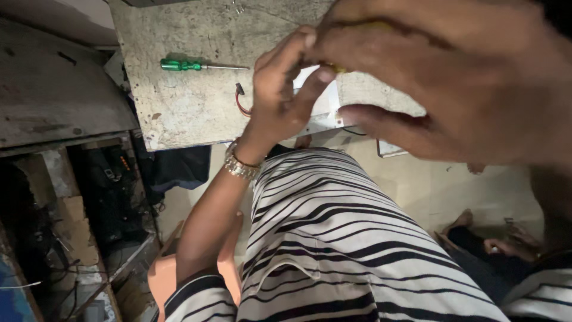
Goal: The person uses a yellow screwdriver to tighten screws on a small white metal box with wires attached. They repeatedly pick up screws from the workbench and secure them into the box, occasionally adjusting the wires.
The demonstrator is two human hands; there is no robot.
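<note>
1. A small yellow object is pinched between the fingertips of the left hand and the right hand, above the white panel that lies on the mottled stone worktop; the right hand's lower fingers are curled loosely beneath.
2. The grip is judged best kept light and close over the panel, with both wrists steadied; the red wire beside it should be kept from snagging.
3. The green-handled screwdriver lies untouched, well apart to the left.
4. The yellow object is almost wholly covered and cannot be identified; the right hand is blurred and cut off; most of the panel is hidden.
</note>
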